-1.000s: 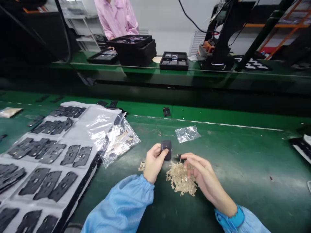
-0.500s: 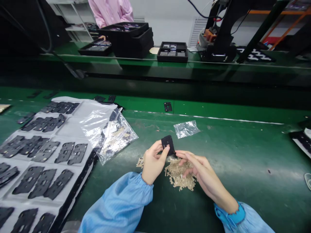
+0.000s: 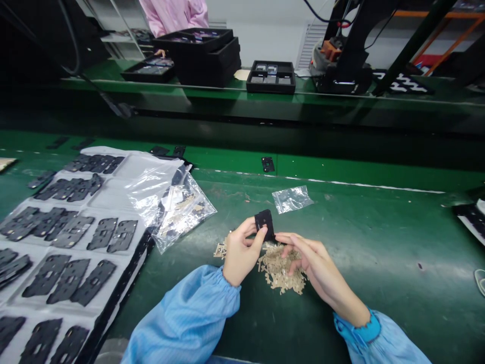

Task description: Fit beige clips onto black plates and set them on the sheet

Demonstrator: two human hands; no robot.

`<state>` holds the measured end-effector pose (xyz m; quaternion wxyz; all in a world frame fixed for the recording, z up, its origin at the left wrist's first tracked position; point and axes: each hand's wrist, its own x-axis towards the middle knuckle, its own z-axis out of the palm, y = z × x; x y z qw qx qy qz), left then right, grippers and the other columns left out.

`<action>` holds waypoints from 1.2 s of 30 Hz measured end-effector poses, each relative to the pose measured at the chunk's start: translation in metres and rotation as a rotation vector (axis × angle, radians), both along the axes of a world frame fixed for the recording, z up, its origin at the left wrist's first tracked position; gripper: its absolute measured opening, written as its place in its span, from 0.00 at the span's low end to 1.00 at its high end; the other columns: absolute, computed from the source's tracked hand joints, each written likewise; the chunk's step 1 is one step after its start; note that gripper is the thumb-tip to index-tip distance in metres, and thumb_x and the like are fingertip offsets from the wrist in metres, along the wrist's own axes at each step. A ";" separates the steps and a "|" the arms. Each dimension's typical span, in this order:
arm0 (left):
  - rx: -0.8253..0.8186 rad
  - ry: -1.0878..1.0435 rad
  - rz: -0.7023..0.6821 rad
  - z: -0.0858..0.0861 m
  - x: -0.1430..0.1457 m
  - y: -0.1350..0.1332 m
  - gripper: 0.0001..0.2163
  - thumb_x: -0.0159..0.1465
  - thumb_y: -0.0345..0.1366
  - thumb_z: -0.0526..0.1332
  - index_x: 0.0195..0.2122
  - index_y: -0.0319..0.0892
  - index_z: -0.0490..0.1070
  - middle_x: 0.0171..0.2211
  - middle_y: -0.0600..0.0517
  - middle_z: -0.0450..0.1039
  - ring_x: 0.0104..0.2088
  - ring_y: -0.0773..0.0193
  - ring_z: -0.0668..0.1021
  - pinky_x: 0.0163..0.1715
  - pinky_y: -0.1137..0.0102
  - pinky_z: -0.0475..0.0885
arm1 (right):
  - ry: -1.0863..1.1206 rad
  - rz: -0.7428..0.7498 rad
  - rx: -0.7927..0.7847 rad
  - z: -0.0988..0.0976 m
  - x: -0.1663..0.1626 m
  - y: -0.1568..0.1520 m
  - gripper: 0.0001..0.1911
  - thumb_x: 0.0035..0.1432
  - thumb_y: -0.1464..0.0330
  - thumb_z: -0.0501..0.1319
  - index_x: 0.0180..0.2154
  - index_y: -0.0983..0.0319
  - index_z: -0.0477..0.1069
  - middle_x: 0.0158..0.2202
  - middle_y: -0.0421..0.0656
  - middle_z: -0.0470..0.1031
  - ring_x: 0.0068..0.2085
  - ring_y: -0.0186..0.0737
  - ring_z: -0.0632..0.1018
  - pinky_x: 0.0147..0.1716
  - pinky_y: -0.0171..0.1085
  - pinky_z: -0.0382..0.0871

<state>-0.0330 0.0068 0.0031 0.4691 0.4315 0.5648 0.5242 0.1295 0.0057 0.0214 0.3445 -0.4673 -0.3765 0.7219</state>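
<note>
My left hand (image 3: pixel 242 252) is closed on a small black plastic plate (image 3: pixel 264 224), thumb on its near face and fingers behind it. The plate is tilted upright above the bench. My right hand (image 3: pixel 312 258) has its fingers stretched out and apart. The tip of its index finger touches the plate's lower right corner, and the other fingers hang over a pile of small tan cut pieces (image 3: pixel 280 273). Whether a tiny piece sits at that fingertip cannot be made out. A few more tan pieces (image 3: pixel 220 249) lie just left of my left hand.
To the left, a white compartment tray (image 3: pixel 109 200) bears rows of black plates. A clear bag (image 3: pixel 185 212) of tan pieces overlaps its edge. Beyond my hands lie a small clear bag (image 3: pixel 291 199) and one black plate (image 3: pixel 268 164). A person in pink (image 3: pixel 174 15) stands behind stacked black trays (image 3: pixel 206 63).
The view has shifted slightly, so everything sits a little differently in the picture. Both hands keep nearly the same pose at the plate.
</note>
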 end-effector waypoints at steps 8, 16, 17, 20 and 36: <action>-0.003 -0.002 -0.019 -0.001 0.000 0.000 0.12 0.58 0.35 0.61 0.43 0.40 0.72 0.42 0.47 0.77 0.44 0.58 0.78 0.35 0.73 0.76 | 0.102 -0.012 -0.091 0.000 0.002 0.001 0.17 0.59 0.59 0.58 0.43 0.63 0.76 0.28 0.44 0.71 0.29 0.36 0.71 0.19 0.30 0.68; -0.023 -0.077 -0.023 -0.001 0.000 0.001 0.13 0.56 0.35 0.63 0.43 0.40 0.73 0.42 0.47 0.78 0.43 0.57 0.79 0.34 0.72 0.77 | 0.159 -0.014 -0.156 -0.003 0.004 0.003 0.17 0.58 0.59 0.59 0.42 0.63 0.76 0.25 0.42 0.70 0.25 0.33 0.71 0.17 0.29 0.66; -0.025 -0.094 -0.026 -0.001 0.000 0.001 0.13 0.56 0.35 0.64 0.43 0.40 0.73 0.42 0.47 0.78 0.43 0.57 0.79 0.35 0.72 0.77 | 0.156 -0.013 -0.152 -0.003 0.005 0.003 0.17 0.58 0.59 0.59 0.42 0.64 0.76 0.25 0.42 0.70 0.25 0.33 0.71 0.17 0.29 0.66; -0.031 -0.137 -0.045 0.000 -0.001 0.002 0.13 0.55 0.35 0.65 0.42 0.39 0.73 0.41 0.46 0.78 0.41 0.58 0.79 0.37 0.71 0.76 | 0.127 -0.017 -0.118 -0.006 0.006 0.004 0.16 0.58 0.60 0.60 0.41 0.64 0.76 0.24 0.41 0.70 0.23 0.32 0.71 0.17 0.29 0.66; -0.185 -0.258 -0.152 0.008 0.000 0.001 0.16 0.52 0.39 0.67 0.40 0.38 0.74 0.36 0.46 0.79 0.37 0.58 0.80 0.36 0.69 0.76 | 0.053 -0.107 -0.098 -0.015 -0.004 0.001 0.11 0.47 0.64 0.68 0.27 0.65 0.74 0.16 0.36 0.66 0.14 0.25 0.62 0.10 0.25 0.56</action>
